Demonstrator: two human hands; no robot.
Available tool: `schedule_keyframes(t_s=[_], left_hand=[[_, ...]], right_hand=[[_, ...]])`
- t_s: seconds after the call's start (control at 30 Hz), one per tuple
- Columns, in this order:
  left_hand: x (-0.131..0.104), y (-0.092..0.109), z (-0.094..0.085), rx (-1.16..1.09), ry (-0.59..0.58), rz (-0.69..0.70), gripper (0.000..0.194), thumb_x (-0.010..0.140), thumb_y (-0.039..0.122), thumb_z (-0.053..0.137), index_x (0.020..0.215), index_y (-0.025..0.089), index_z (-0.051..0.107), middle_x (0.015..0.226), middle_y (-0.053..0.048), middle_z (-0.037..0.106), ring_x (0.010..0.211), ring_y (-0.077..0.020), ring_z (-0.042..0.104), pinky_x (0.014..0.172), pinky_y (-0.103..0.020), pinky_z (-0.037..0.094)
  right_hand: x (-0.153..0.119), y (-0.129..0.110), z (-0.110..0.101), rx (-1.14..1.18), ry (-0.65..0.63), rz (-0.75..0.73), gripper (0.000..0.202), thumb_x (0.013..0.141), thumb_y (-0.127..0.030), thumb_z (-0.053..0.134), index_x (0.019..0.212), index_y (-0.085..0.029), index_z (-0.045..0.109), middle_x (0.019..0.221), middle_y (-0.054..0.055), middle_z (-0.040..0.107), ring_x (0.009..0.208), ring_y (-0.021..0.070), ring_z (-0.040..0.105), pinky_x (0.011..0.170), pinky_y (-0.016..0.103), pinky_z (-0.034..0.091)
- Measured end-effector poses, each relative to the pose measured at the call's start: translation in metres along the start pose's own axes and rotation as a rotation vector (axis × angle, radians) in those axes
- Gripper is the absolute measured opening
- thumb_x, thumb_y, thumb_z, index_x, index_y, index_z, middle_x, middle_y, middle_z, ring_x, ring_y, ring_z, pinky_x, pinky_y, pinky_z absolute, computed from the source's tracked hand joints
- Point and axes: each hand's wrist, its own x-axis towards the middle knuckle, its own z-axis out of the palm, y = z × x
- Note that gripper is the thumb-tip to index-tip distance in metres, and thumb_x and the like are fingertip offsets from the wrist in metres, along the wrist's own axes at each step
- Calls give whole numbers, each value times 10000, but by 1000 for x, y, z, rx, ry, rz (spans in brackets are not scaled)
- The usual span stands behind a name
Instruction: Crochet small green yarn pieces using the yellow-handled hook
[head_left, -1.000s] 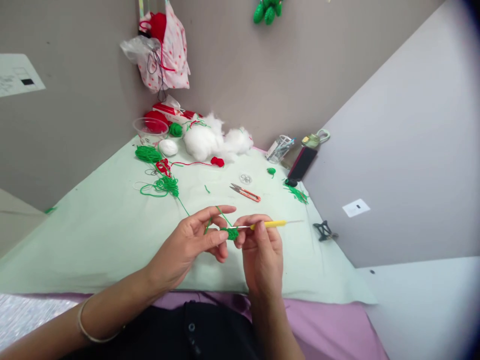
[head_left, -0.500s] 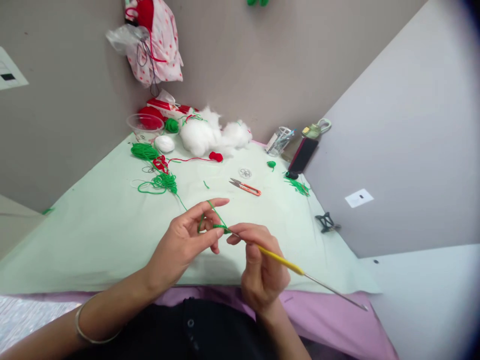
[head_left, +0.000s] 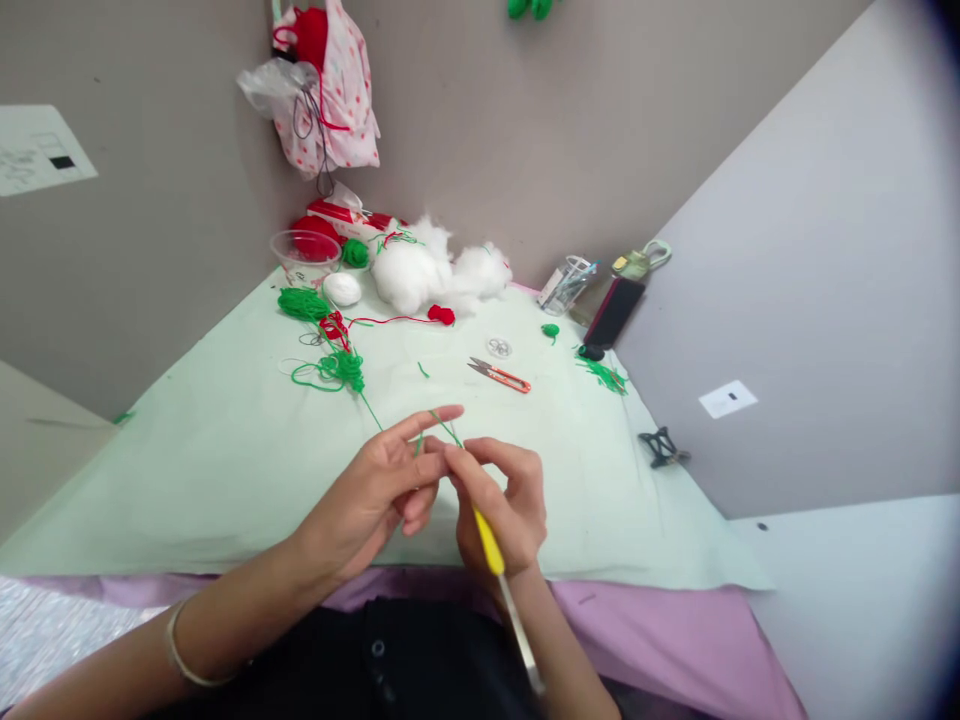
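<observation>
My left hand (head_left: 382, 490) pinches a small piece of green crochet work, mostly covered by fingers, and green yarn (head_left: 448, 428) runs over its raised index finger. Wrapped around a crochet hook (head_left: 489, 543) with a yellow grip is my right hand (head_left: 504, 505); its fingertips meet those of the left hand. The hook's metal back end slants down toward my body, while its working tip is hidden between the fingers. From the left hand the strand leads back to a loose green yarn tangle (head_left: 341, 370) on the table.
Orange-handled thread snips (head_left: 501, 376) and a small clear round dish (head_left: 498, 347) lie beyond my hands. White stuffing (head_left: 420, 272), a plastic tub (head_left: 306, 262) and a white yarn ball (head_left: 343, 289) stand at the back. A phone (head_left: 615, 312) leans at the right, near green yarn scraps (head_left: 602, 376).
My right hand has moved in against the left fingertips. The hook has swung from pointing right to pointing steeply down toward me, and the green work is now more covered. The view has shifted slightly.
</observation>
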Motion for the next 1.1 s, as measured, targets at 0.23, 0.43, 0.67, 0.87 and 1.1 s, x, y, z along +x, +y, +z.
schedule_keyframes(t_s=[0.23, 0.43, 0.67, 0.87, 1.1], left_hand=[[8, 2, 7, -26, -10, 18, 425, 828, 243, 821, 1238, 196, 720, 743, 56, 569, 403, 13, 351, 373, -140, 301], [12, -8, 15, 45, 55, 100, 455, 811, 270, 840, 1251, 226, 732, 786, 49, 600, 474, -30, 514, 464, -173, 436], [21, -4, 3, -146, -3, -79, 317, 806, 225, 843, 1112, 154, 802, 609, 81, 420, 468, -6, 284, 418, -121, 307], [17, -6, 8, 13, 10, 42, 322, 843, 245, 819, 1163, 239, 788, 839, 16, 632, 602, -44, 537, 593, -171, 498], [14, -2, 8, 58, 1, 53, 270, 843, 259, 810, 1111, 231, 801, 881, 12, 604, 631, -58, 546, 617, -197, 537]], right_hand=[[19, -3, -9, 623, 55, 524, 231, 1039, -231, 522, 996, -268, 746, 894, 21, 694, 724, 141, 645, 673, 315, 550], [4, 5, -2, 234, 32, 269, 310, 980, -123, 601, 1169, -320, 747, 1007, 49, 732, 907, 192, 693, 751, 359, 583], [8, 8, -13, 346, 112, 397, 230, 1012, -186, 551, 1053, -274, 760, 912, 46, 706, 757, 173, 658, 677, 351, 549], [16, 8, -10, 572, 39, 573, 165, 1004, -270, 605, 998, -249, 769, 920, 33, 725, 729, 137, 623, 689, 308, 526], [19, 12, -15, 760, 53, 702, 243, 1037, -334, 539, 915, -215, 712, 864, 28, 739, 651, 118, 640, 641, 281, 551]])
